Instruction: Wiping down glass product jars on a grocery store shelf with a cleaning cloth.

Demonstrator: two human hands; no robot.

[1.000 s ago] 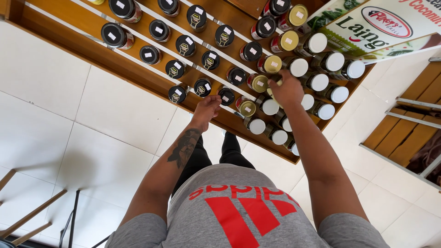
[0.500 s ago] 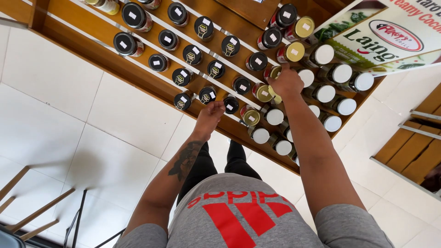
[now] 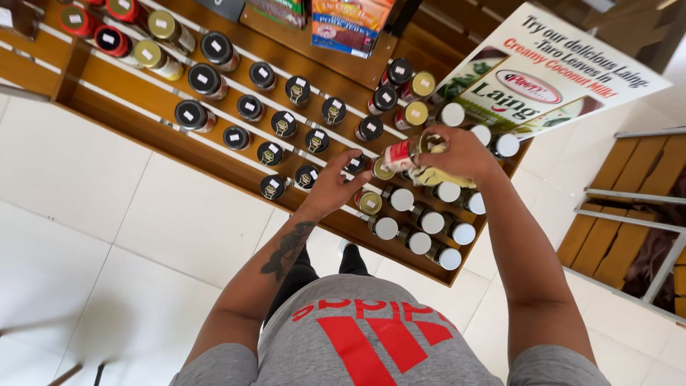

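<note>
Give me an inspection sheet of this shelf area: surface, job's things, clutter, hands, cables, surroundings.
Surface: wooden display shelf with white rails, tiered rows.
Job's things: red-labelled jar lifted clear of the rows, lying sideways; yellow cloth bunched under the same hand.
Clutter: black-lidded jars, white-lidded jars, gold-lidded jars, upright in rows.
Hands: right hand grips the jar and cloth; left hand spread open at the black-lidded row, contact unclear.
Cables: nothing seen.
Surroundings: white tiled floor; promotional sign; wooden rack at right.
</note>
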